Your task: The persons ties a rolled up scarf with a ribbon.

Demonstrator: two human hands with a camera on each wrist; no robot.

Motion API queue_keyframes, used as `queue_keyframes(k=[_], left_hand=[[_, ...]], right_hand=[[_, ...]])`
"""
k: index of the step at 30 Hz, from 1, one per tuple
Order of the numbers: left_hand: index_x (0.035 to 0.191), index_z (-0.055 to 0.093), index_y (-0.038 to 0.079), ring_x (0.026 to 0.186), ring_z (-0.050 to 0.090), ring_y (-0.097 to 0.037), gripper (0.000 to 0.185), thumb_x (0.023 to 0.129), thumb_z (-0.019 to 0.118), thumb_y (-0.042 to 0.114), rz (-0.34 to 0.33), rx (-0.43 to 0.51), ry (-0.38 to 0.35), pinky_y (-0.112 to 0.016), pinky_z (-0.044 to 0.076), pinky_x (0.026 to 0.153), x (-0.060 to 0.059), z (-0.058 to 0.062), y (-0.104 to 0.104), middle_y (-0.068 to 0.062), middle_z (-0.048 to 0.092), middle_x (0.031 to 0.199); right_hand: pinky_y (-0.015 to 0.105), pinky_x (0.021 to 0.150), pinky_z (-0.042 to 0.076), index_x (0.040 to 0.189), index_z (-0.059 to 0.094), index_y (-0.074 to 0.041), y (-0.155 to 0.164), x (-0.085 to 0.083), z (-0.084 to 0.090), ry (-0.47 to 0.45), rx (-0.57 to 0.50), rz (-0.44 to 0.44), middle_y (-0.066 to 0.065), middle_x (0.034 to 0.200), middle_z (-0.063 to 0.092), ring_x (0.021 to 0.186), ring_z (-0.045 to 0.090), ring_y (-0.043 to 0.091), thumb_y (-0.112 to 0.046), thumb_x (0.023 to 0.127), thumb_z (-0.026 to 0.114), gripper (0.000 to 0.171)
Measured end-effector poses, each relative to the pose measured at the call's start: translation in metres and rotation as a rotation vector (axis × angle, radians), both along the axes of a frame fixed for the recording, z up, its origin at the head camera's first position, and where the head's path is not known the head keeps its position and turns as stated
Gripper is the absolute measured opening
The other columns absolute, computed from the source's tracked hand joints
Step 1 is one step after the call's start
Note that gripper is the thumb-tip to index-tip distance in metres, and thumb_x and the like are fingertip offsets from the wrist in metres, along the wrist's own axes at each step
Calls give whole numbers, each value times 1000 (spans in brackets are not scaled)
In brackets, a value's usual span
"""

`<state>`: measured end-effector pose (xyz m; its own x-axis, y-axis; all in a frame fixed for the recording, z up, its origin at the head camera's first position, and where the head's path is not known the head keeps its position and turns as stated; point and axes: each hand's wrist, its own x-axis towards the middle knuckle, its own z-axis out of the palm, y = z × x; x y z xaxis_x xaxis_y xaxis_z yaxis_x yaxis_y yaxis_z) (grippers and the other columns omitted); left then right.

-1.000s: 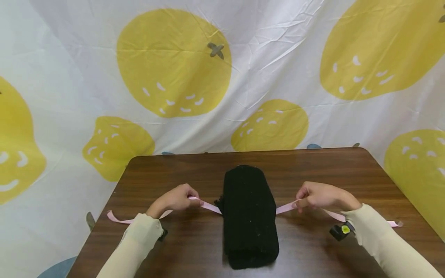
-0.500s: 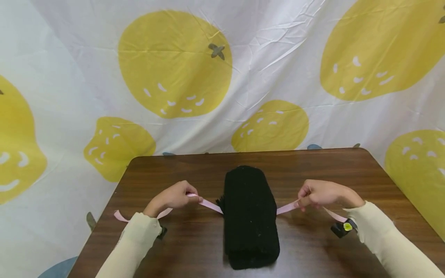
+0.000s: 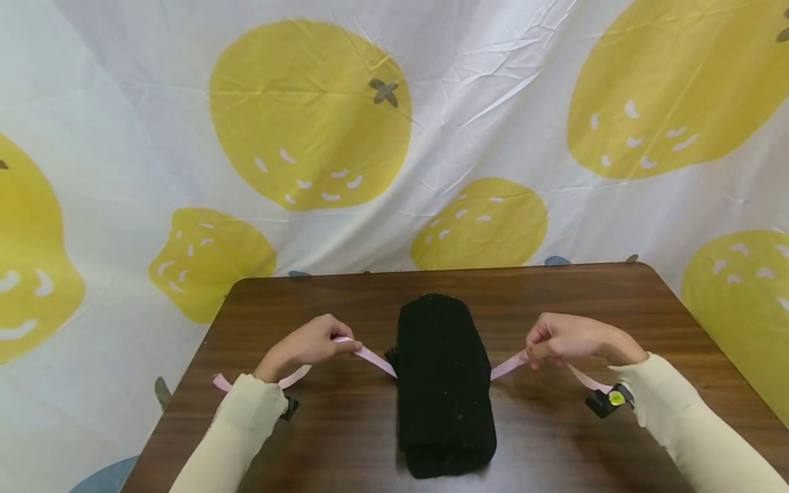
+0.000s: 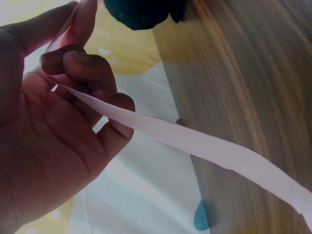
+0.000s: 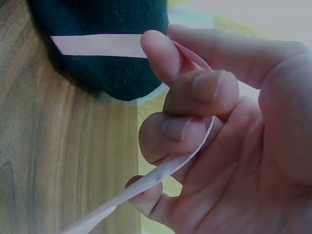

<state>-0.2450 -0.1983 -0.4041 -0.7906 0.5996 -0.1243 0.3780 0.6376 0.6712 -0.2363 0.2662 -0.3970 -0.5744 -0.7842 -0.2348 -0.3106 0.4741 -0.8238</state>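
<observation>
A folded black cloth bundle (image 3: 445, 387), maybe a scarf since a fringe (image 3: 392, 357) pokes out on its left, lies lengthwise on the table. A pink ribbon (image 3: 377, 360) comes out from both its sides, apparently running beneath it. On the left, my left hand (image 3: 313, 342) pinches one length between thumb and fingers, raised off the table. My right hand (image 3: 570, 339) pinches the other length (image 3: 509, 365) on the right. Each ribbon tail trails back past the palm, as the tail (image 4: 195, 141) in the left wrist view and the tail (image 5: 146, 180) in the right wrist view show.
The brown wood-grain table (image 3: 333, 438) has rounded far corners. Behind it hangs a white sheet (image 3: 345, 239) printed with yellow fruit. Black straps with small devices (image 3: 607, 401) sit at the wrists, over cream sleeves (image 3: 684, 418).
Both hands have risen slightly, lifting the ribbon lengths beside the bundle. The loose ribbon ends have drawn inward toward the wrists. The black bundle stays in place.
</observation>
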Motion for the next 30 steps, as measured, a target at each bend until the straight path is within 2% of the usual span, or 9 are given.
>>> queue_keyframes(k=[6,10,13,17,20,22,24,27,30], left_hand=[[81,74,18,58,39,-9,20,97,64,24,20,51,-33,-23,34,53,2,2,1,6,47,63],[79,74,18,55,36,-9,22,98,63,24,30,94,-54,-23,32,52,3,4,3,5,44,61],[78,73,17,54,34,-10,22,97,64,25,50,133,-96,-24,31,52,4,5,5,5,40,60],[77,72,16,57,33,-13,24,96,66,29,67,192,-144,-25,33,55,5,6,8,4,36,61],[75,69,14,58,32,-13,27,96,66,31,53,223,-136,-25,33,56,5,8,11,3,34,62],[75,68,13,59,32,-12,28,96,66,31,48,244,-132,-25,33,57,4,9,13,3,33,63],[76,67,12,60,33,-12,27,96,66,31,43,266,-133,-25,33,59,4,10,15,4,33,64],[79,69,13,64,36,-12,24,95,67,30,46,302,-152,-25,35,63,3,11,18,4,37,67],[85,73,12,72,44,-14,20,95,68,29,51,341,-190,-28,39,71,4,13,22,3,50,72]], right_hand=[[22,45,38,76,71,-12,0,-1,1,40,-26,-14,8,60,57,44,48,23,-10,98,58,26],[25,50,43,79,72,-14,-1,-2,3,73,-32,-25,18,58,54,47,52,27,-10,98,57,25],[27,55,45,81,72,-15,-1,-4,3,86,-36,-23,17,58,55,51,53,34,-10,99,56,25],[27,57,47,83,72,-14,-2,-5,3,92,-62,-18,16,59,56,51,54,28,-10,100,55,24],[29,57,48,85,73,-14,-3,-5,4,97,-79,-32,15,59,56,52,54,29,-11,100,55,23],[31,58,49,88,73,-15,-4,-6,4,109,-82,-48,12,60,58,56,54,37,-13,101,55,22],[33,59,49,90,74,-16,-4,-7,4,122,-78,-69,10,60,59,55,55,33,-14,101,56,21],[33,62,50,93,75,-14,-5,-9,4,133,-82,-87,7,61,60,57,57,30,-16,100,57,19],[33,65,51,95,75,-14,-6,-9,4,129,-94,-90,5,62,61,58,58,26,-16,100,58,18]])
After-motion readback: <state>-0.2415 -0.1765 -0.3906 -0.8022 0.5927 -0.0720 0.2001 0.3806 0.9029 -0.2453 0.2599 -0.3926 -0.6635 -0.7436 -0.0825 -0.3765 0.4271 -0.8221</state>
